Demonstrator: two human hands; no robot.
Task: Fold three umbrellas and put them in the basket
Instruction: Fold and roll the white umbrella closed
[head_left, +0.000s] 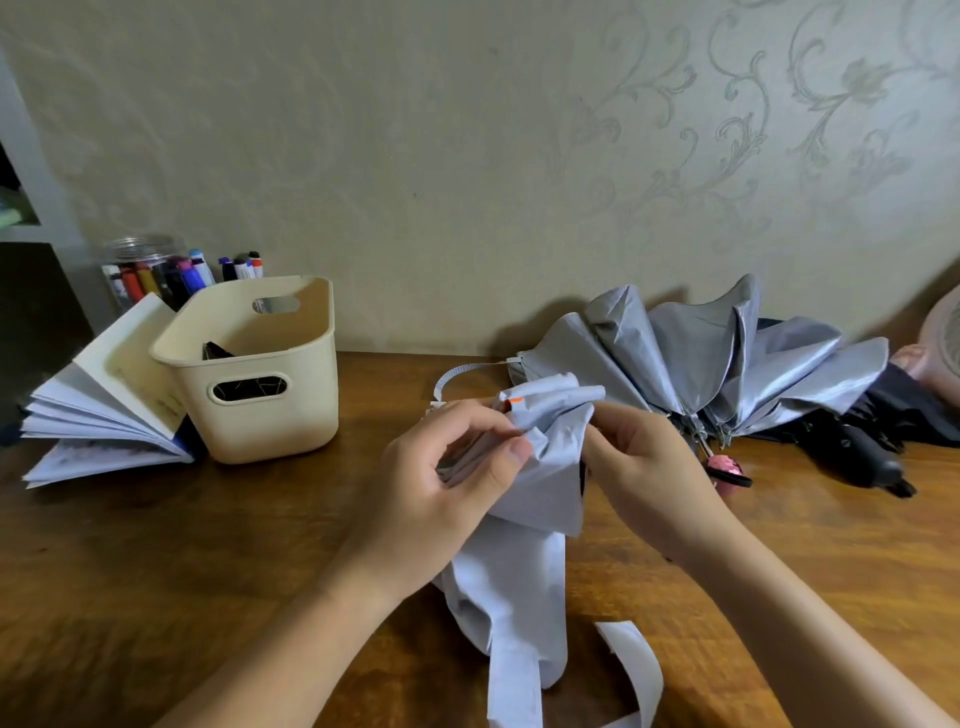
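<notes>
Pale umbrella mid-table, silver umbrella behind, basket beside open book.

The pale umbrella is done in washed-out lavender-grey, with 1 tiny orange tag stuck on. By the table's back edge a shiny silver umbrella with a pink handle can be seen, and a black umbrella toward the right edge. The basket is coloured cream. The table is finished in brown wood grain, and the wallpaper is patterned with swirly scrolls on beige.
</notes>
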